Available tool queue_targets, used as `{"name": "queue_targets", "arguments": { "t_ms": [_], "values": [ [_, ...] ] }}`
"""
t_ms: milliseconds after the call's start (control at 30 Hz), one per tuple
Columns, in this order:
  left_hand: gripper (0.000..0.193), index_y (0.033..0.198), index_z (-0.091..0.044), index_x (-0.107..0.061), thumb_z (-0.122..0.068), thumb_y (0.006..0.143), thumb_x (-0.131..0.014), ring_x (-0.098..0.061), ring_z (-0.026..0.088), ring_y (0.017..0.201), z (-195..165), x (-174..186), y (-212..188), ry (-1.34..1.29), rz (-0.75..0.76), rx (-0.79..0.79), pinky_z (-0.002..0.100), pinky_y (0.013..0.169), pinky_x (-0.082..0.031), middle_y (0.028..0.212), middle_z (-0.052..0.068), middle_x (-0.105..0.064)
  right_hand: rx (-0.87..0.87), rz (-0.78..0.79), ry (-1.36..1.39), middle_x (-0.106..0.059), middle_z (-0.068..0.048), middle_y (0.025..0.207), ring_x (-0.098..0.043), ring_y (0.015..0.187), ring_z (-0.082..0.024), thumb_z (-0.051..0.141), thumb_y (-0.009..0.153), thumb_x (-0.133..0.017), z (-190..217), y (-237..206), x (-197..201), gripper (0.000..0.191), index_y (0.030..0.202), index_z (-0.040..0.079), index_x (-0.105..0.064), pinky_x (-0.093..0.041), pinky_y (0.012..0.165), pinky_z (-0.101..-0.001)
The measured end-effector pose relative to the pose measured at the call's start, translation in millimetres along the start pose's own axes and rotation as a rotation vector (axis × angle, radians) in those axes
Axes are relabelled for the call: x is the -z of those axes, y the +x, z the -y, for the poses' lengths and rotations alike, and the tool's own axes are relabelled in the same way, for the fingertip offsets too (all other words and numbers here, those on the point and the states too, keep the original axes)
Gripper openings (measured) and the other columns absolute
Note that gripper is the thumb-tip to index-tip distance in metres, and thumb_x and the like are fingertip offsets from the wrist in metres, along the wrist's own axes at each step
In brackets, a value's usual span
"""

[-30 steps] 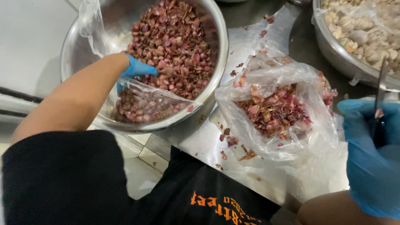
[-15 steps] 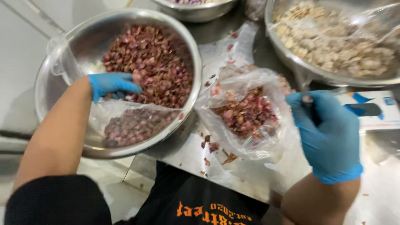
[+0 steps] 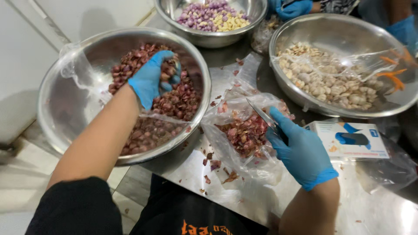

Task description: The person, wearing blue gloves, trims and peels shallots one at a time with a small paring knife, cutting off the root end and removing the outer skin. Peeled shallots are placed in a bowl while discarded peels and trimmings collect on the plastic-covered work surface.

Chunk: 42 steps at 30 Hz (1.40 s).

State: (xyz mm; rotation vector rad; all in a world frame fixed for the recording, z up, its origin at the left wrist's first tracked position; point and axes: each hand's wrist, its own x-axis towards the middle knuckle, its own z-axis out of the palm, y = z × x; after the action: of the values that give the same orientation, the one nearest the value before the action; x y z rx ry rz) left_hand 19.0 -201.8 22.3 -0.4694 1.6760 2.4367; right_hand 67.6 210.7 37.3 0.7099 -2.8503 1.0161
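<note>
Steel desk (image 3: 209, 174) under my hands. Left grip (image 3: 150, 80) closed on shallots (image 3: 174, 98) inside big bowl (image 3: 56, 126). Right grip (image 3: 300, 150) clasps knife (image 3: 261, 115), peel bag (image 3: 244, 135) just left.

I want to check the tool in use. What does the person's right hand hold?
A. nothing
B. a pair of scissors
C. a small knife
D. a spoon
C: the gloved right hand grips a small knife, its blade pointing up over the clear bag of red peels.
</note>
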Motion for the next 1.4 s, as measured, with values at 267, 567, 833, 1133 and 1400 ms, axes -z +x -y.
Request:
{"name": "queue_targets", "arguments": {
  "t_ms": [267, 567, 833, 1133, 1400],
  "values": [
    [0.036, 0.102, -0.019, -0.073, -0.052, 0.095, -0.062, -0.05, 0.007, 0.056, 50.1, -125.4, -41.4, 0.017, 0.255, -0.024, 0.023, 0.046, -0.032, 0.075, -0.005, -0.063, -0.038, -0.213, 0.4, -0.069, -0.004, 0.082, -0.059, 0.07, -0.012, 0.014, 0.092, -0.076, 18.6, 6.9, -23.3, 0.032, 0.123, 0.008, -0.07, -0.049, 0.064, -0.0281],
    [0.034, 0.105, -0.01, -0.071, -0.043, 0.105, -0.06, -0.046, 0.003, 0.063, 94.7, -205.6, -30.6, -0.051, 0.544, -0.128, 0.021, 0.053, -0.034, 0.08, -0.005, -0.059, 0.176, -0.423, 0.467, -0.059, -0.001, 0.099, -0.055, 0.084, -0.009, -0.003, 0.087, -0.074, 21.4, 14.4, -16.9, 0.047, 0.133, 0.004, -0.067, -0.046, 0.074, -0.0229],
    [0.024, 0.11, -0.012, -0.075, -0.03, 0.1, -0.064, -0.049, 0.002, 0.069, 104.0, -212.6, 36.1, -0.129, 0.46, -0.276, 0.02, 0.062, -0.041, 0.081, -0.007, -0.06, -0.028, -0.51, 0.378, -0.065, 0.001, 0.088, -0.054, 0.076, -0.009, 0.009, 0.089, -0.078, -9.5, 33.8, -4.5, 0.027, 0.115, 0.004, -0.072, -0.048, 0.069, -0.0257],
    [0.011, 0.099, -0.005, -0.07, -0.016, 0.098, -0.068, -0.057, 0.002, 0.078, 111.3, -203.3, 74.3, -0.141, 0.419, -0.407, 0.02, 0.067, -0.045, 0.087, -0.006, -0.066, -0.004, -0.21, -0.033, -0.062, -0.01, 0.08, -0.058, 0.068, -0.018, 0.009, 0.079, -0.082, -4.6, 42.5, 6.0, 0.041, 0.118, 0.005, -0.071, -0.048, 0.063, -0.0337],
    [0.016, 0.107, -0.004, -0.071, -0.019, 0.102, -0.066, -0.054, 0.003, 0.076, 96.8, -187.9, 53.3, 0.103, 0.493, -0.427, 0.019, 0.068, -0.046, 0.089, -0.003, -0.066, -0.195, -0.377, 0.468, -0.069, -0.001, 0.101, -0.06, 0.077, -0.006, 0.001, 0.085, -0.077, -8.5, 42.6, -8.5, 0.042, 0.124, 0.006, -0.065, -0.05, 0.065, -0.0229]
  ]
}}
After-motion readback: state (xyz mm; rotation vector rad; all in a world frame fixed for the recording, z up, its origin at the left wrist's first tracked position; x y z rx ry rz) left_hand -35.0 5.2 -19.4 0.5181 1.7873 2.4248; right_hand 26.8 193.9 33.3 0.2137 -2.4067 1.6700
